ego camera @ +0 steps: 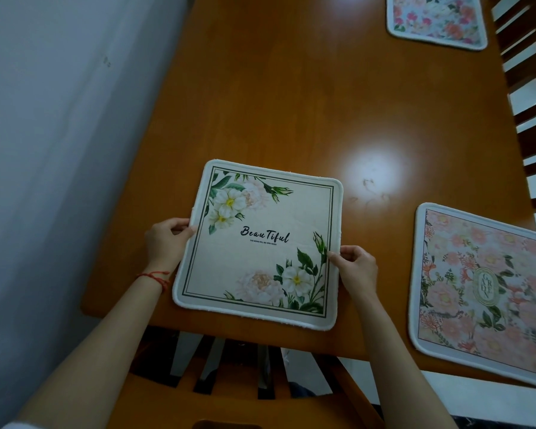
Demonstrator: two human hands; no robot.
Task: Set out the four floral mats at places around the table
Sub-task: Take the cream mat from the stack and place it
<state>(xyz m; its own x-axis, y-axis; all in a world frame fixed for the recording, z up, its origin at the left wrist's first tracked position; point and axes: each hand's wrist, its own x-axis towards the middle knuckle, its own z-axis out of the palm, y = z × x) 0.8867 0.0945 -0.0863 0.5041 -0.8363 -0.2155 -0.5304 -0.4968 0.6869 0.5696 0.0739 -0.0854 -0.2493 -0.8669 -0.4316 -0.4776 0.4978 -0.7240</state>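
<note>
Cream mat (257, 246) at lower centre of frame, pinched at side edges by left hand (166, 241) and right hand (355, 267), fingers closed on it; best lowered flat, squared to bench (291, 103) edge, then released

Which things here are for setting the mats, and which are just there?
For the job:
cream mat, held by left hand and right hand
pink mat
far mat
table

Just there:
near chair
side chairs
wall
</note>
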